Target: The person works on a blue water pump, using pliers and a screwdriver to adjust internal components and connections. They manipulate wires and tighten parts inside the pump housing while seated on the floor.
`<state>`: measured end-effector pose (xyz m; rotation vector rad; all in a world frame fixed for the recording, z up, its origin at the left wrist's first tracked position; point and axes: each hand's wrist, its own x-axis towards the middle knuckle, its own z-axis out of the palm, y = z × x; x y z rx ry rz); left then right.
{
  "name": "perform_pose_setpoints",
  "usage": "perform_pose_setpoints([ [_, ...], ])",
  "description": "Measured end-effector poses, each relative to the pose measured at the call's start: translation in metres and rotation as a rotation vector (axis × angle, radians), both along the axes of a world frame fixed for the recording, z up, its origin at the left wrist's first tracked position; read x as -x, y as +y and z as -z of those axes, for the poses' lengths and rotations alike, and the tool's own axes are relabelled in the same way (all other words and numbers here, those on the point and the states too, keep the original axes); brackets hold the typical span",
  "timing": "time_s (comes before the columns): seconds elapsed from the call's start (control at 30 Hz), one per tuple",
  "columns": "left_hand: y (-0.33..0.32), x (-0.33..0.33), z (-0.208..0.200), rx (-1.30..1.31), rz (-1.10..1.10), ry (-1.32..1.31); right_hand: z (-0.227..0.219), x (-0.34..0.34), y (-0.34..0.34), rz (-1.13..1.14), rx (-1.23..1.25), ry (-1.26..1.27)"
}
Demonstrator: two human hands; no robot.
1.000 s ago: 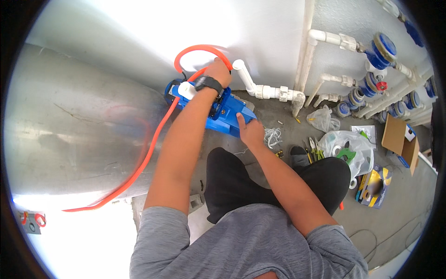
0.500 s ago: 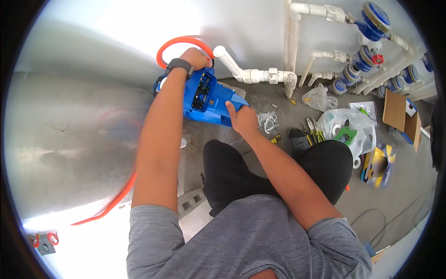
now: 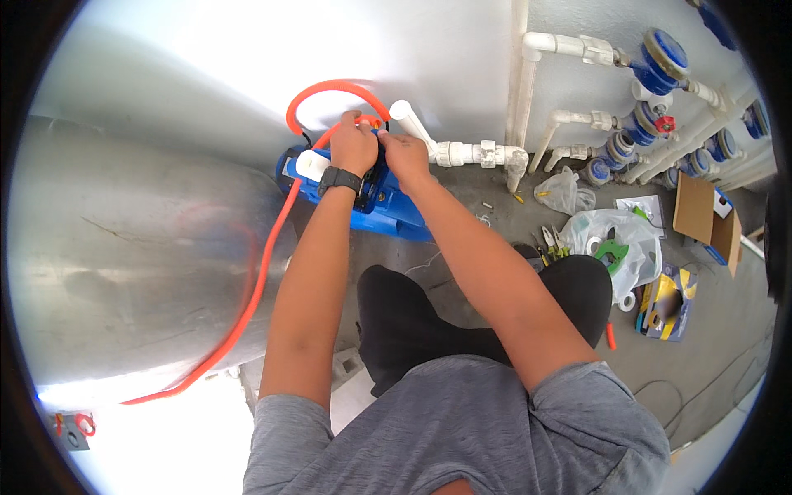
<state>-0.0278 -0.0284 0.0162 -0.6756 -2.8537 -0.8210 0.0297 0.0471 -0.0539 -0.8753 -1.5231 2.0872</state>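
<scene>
At 9 o'clock a rounded, shiny metal tank point(image 3: 148, 264) sits behind a flexible orange hose point(image 3: 259, 287), which loops up at 11 to a blue metal pump point(image 3: 386, 221). Over the pump, the left hand point(image 3: 355, 151) bends its fingers at the hose and the right hand point(image 3: 405, 157), at 12, has its fingers drawn together beside them; what either grips, I cannot tell. At 1 runs jointed white plastic pipe point(image 3: 464, 154).

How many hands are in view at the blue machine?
2: the left hand, over the blue machine near the orange hose, and the right hand, just beside it. No others show.
</scene>
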Motion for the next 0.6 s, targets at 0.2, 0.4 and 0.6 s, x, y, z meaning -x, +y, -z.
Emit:
perform_pose_setpoints([
  [0.2, 0.008, 0.030, 0.000, 0.081, -0.029, -0.114, -0.008, -0.007, 0.000, -0.094, 0.268, 0.070],
  [0.4, 0.033, 0.080, 0.002, 0.818, 0.275, -0.047, -0.012, -0.004, -0.003, -0.132, 0.356, 0.131],
  [0.6, 0.031, 0.087, 0.014, 0.625, 0.135, -0.106, -0.007, -0.003, 0.013, -0.303, 0.432, 0.146],
])
